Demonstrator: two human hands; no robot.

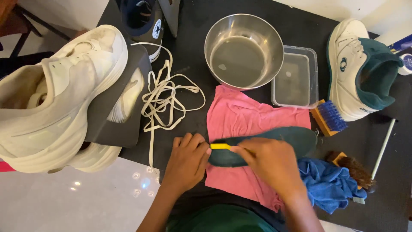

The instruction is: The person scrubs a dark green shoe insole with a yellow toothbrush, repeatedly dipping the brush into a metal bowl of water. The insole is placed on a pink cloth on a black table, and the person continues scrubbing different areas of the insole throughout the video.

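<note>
Hands: my right hand (272,165) is closed around a small yellow-handled tool (220,146), only the yellow end showing past my knuckles; my left hand (187,160) lies flat with fingers spread, pressing down just beside it.
Insole: a dark green insole (283,138) lies under both hands, its near end pinned by my left fingers, the other end running off toward the right.
Cloth beneath: a pink cloth (240,116) is spread flat on the black mat (201,30), with the insole lying on top of it.
Right of my hand: a crumpled blue rag (328,184) touches the pink cloth's edge; beside it sits a brown-bristled brush (354,169), and further up a blue-bristled brush (329,117) with a wooden back.
Above: a steel bowl (243,49) holding water – its rim overlaps the cloth's top edge – and a clear plastic tub (296,77) just beside it.
Far right: a white shoe with green lining (358,68).
Left: loose white laces (165,96) in a tangle, then a large white sneaker (56,99) resting on a dark insole (113,114).
Top edge: a navy high-top shoe (143,21), partly out of view.
</note>
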